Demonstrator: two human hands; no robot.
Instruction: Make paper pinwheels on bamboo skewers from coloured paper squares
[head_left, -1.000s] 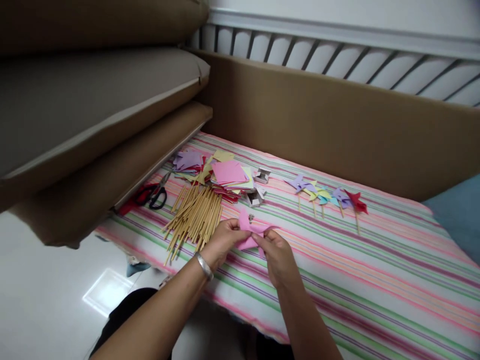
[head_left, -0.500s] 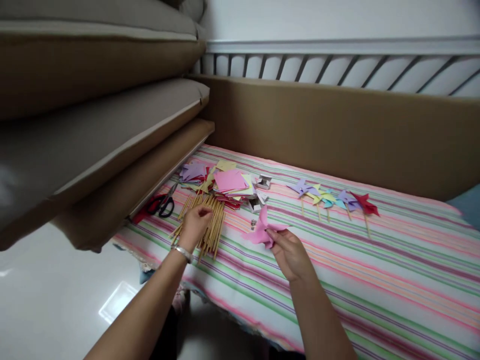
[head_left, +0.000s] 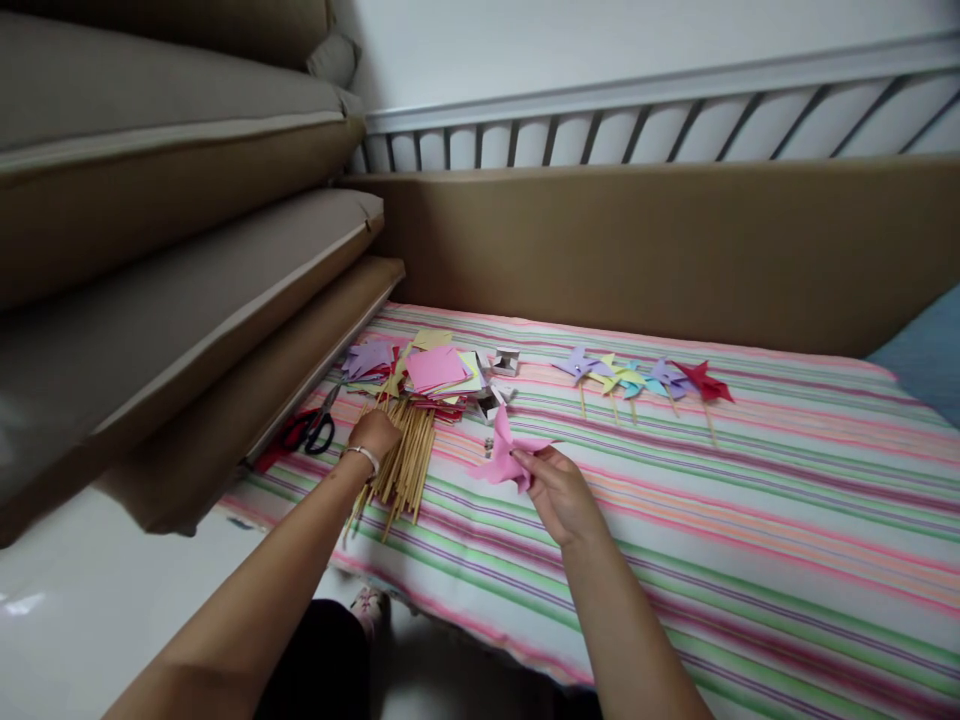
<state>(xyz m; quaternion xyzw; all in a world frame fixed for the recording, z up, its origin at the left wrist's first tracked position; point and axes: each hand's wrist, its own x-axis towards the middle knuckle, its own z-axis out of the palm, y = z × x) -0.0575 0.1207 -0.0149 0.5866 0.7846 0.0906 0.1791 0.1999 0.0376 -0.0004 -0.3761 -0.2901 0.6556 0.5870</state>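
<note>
My right hand [head_left: 559, 490] holds a folded pink paper pinwheel [head_left: 504, 457] just above the striped sheet [head_left: 750, 520]. My left hand [head_left: 373, 437], with a silver bracelet on the wrist, rests on a pile of wooden sticks [head_left: 405, 458], fingers curled down among them; whether it grips one is hidden. Beyond the sticks lies a stack of coloured paper squares [head_left: 435, 368].
A row of finished pinwheels on sticks [head_left: 637, 380] lies at the back right. Black and red scissors [head_left: 309, 430] sit by the left edge, small white boxes [head_left: 504, 362] near the paper. Brown cushions [head_left: 187, 300] stack at left; a brown backrest [head_left: 637, 250] runs behind.
My left hand let go of the pink pinwheel and moved left onto the stick pile. My right hand now holds the pinwheel alone. The camera tilted up.
</note>
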